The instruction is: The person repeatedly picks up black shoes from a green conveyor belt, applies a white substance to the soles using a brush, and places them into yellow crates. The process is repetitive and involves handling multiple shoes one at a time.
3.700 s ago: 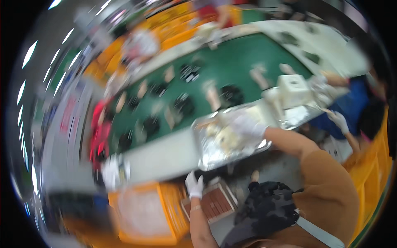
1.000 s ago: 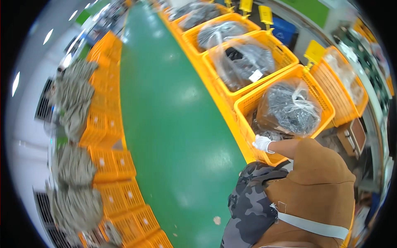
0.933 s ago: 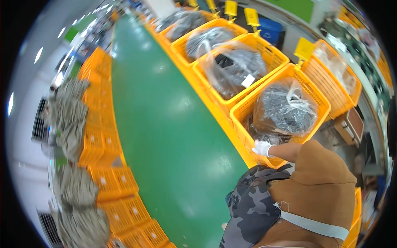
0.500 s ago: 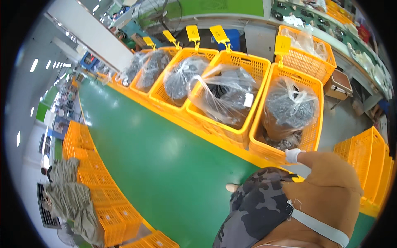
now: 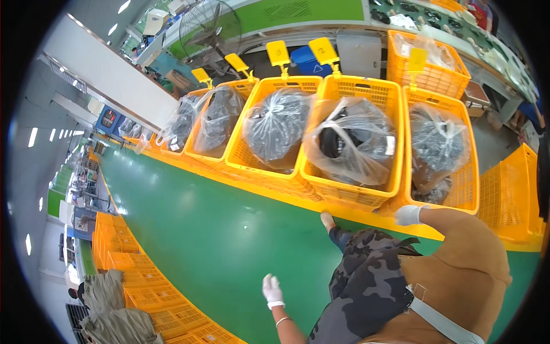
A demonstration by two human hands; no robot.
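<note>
My left hand (image 5: 272, 290), in a white glove, hangs over the green floor away from the crates. Its fingers are a little bent but apart, with nothing in them. White-gloved too, my right hand (image 5: 408, 215) is by the near left corner of the rightmost yellow crate (image 5: 474, 172) in the row. How its fingers lie, and whether they touch the crate, cannot be made out. Inside that crate lies a clear plastic bag (image 5: 438, 143) of dark items. The neighbouring crate (image 5: 350, 194) holds a loosely gathered clear bag (image 5: 358, 140) with black pieces and a white label.
More yellow crates with bagged dark goods (image 5: 277, 123) run to the far left, with yellow tags (image 5: 278, 53) on their rims. Stacked crates (image 5: 510, 189) stand at the right. Along the left of the green aisle (image 5: 217, 229) are crates partly under grey-green cloth (image 5: 117, 321). A fan (image 5: 211, 28) stands behind.
My left hand has come into view at the bottom. A foot has stepped forward toward the row. The crates now appear shifted, with the rightmost crate further right.
</note>
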